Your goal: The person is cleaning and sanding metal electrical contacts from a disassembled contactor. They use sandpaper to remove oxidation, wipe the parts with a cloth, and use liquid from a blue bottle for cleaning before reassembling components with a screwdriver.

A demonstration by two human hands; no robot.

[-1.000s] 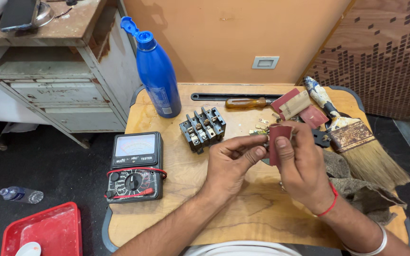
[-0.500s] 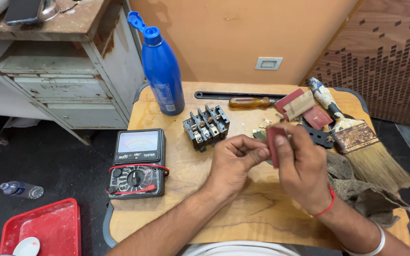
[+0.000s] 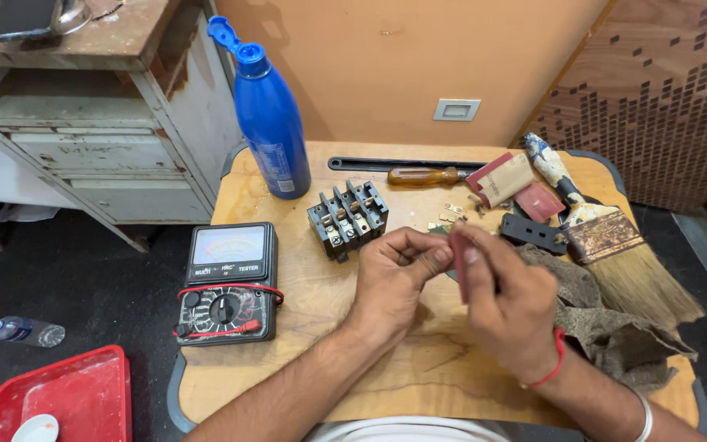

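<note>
Over the middle of a small wooden table (image 3: 304, 360), my left hand (image 3: 390, 274) pinches a tiny part at its fingertips; the part is mostly hidden. My right hand (image 3: 505, 299) holds a folded piece of dark red sandpaper (image 3: 458, 258) upright against that part. The two hands touch at the fingertips. Just beyond the left hand sits a black terminal block (image 3: 347, 218). Small brass pieces (image 3: 448, 214) lie scattered behind the hands.
An analog multimeter (image 3: 227, 282) sits at the table's left, a blue bottle (image 3: 270, 119) at the back left. A screwdriver (image 3: 423, 175), more sandpaper (image 3: 505, 180), a black plate (image 3: 533, 233), a paintbrush (image 3: 607, 237) and a rag (image 3: 607, 327) lie right. A red tray (image 3: 59, 397) is on the floor.
Both hands have drifted slightly lower and nearer to me while staying together. The sandpaper has shifted a little against the pinched part.
</note>
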